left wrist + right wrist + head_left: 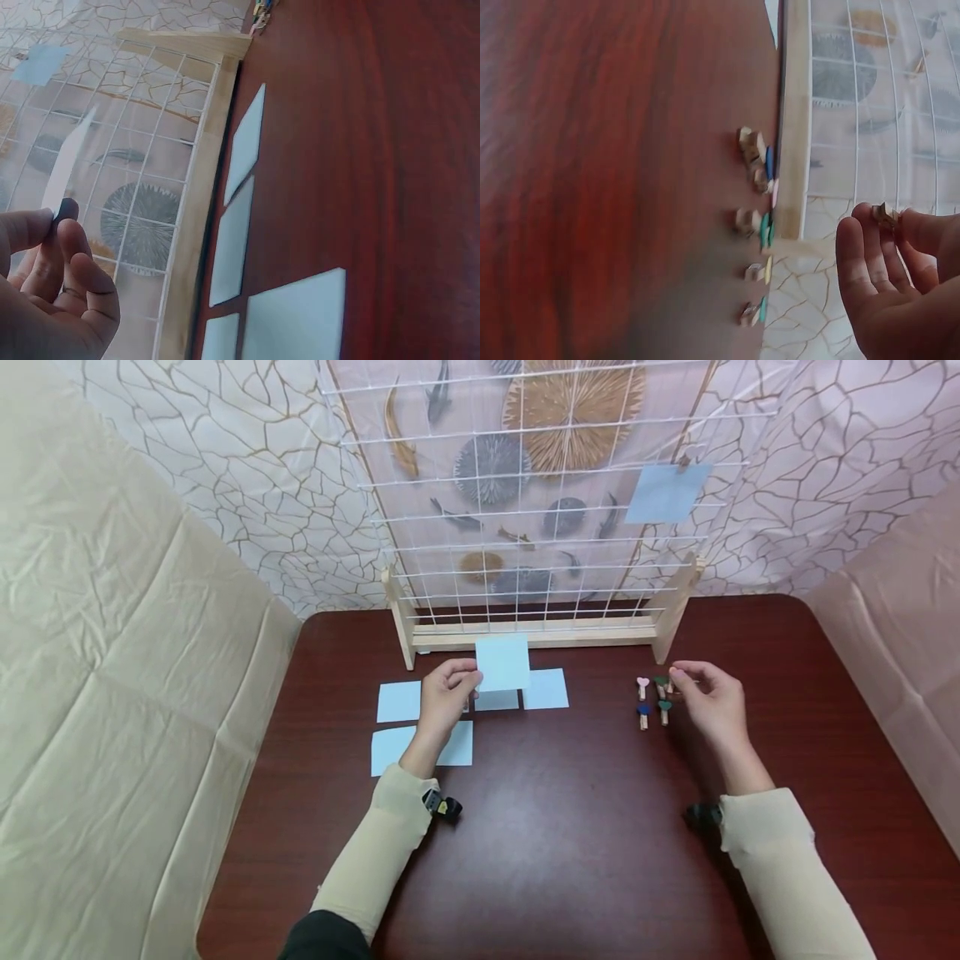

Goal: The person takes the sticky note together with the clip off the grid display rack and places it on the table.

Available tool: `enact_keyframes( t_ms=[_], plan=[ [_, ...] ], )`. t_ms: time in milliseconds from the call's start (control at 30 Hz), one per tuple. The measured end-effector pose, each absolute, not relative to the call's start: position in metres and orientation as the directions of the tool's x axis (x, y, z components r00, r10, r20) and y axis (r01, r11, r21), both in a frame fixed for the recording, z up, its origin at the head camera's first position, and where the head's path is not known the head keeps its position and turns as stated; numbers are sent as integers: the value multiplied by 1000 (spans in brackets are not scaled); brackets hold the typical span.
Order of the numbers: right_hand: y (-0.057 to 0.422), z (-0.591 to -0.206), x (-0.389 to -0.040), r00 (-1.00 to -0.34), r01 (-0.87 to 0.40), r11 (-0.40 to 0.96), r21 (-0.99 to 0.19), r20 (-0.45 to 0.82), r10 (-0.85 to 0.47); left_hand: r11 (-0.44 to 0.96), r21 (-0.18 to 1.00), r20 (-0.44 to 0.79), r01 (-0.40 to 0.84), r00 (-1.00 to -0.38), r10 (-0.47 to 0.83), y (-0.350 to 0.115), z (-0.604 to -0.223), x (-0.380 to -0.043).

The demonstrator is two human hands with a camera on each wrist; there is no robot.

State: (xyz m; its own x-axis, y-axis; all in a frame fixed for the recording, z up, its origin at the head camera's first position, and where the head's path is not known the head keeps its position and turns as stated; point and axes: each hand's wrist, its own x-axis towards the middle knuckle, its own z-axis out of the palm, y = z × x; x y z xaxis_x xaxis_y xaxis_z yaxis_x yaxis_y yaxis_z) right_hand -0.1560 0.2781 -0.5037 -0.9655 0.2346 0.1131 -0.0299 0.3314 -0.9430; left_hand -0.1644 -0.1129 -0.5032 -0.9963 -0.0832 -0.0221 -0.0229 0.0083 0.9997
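Note:
My left hand (447, 693) pinches a light blue paper card (502, 662) by its edge, lifted above the table near the rack. In the left wrist view that card (69, 161) is seen nearly edge-on between thumb and fingers. At the right, my right hand (712, 702) pinches a small wooden clothespin (886, 215) between thumb and fingertips. Several more mini clothespins (642, 717) with coloured heart tops lie on the table beside it. Other blue cards (546, 689) lie in two rows under and around my left hand, some partly hidden by it.
A white wire grid rack (487, 516) on a wooden base (532, 637) stands at the back of the dark red table (562, 827). One blue card (667, 493) hangs from its upper right by a clip. Cloth screens (135, 677) enclose the sides.

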Motion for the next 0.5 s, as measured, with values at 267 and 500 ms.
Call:
enact_keyframes(
  t_ms=[267, 500],
  plan=[
    [298, -520, -153, -964, 26, 311, -950, 59, 261, 50, 997, -49, -53, -995, -83, -117, -510, -157],
    [307, -533, -151, -972, 0, 265, -964, 62, 225, 59, 995, -77, -80, -995, -65, -120, -514, -149]
  ],
)
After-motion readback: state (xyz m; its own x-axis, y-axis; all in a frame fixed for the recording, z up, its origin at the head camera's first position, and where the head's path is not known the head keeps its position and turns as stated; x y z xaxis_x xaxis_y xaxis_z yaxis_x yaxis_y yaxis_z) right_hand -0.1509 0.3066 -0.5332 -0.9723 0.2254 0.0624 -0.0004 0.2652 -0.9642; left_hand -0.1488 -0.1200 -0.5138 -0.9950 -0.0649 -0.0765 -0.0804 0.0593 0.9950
